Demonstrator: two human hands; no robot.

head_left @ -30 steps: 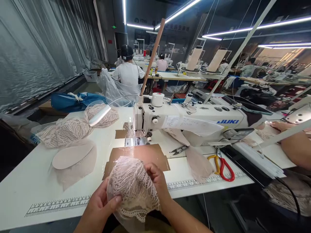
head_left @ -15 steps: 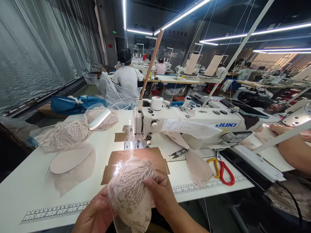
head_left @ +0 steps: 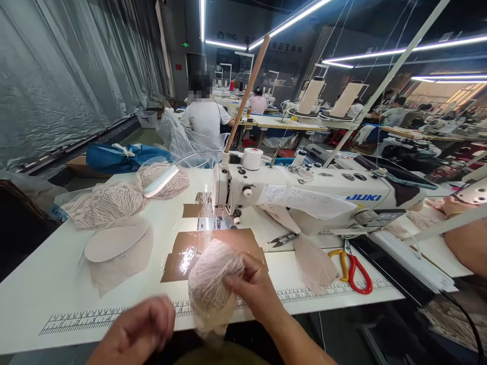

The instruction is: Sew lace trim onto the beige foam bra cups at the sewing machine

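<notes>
A beige lace bra cup (head_left: 213, 284) hangs over the front edge of the table, pinched at its right side by my right hand (head_left: 253, 284). To its left, apart from the lace, is my left hand (head_left: 142, 324). Its fingers look curled but are smeared by motion, and no held thing shows in it. Behind the cup lies a shiny brown taped patch (head_left: 178, 253), in front of the needle area of a white sewing machine (head_left: 304, 187).
Lace cups (head_left: 110, 203) and a smooth oval pad on sheer fabric (head_left: 117, 248) lie at left. Thread snips (head_left: 284, 239), beige fabric (head_left: 314, 263) and red-and-yellow-handled scissors (head_left: 353, 271) lie at right. A lamp (head_left: 162, 181) reaches over the left side. Another person's arm (head_left: 467, 243) shows far right.
My left hand has let go of the lace cup and moved a little left and down. The right hand still holds the cup, now turned narrower. The whole view has shifted slightly.
</notes>
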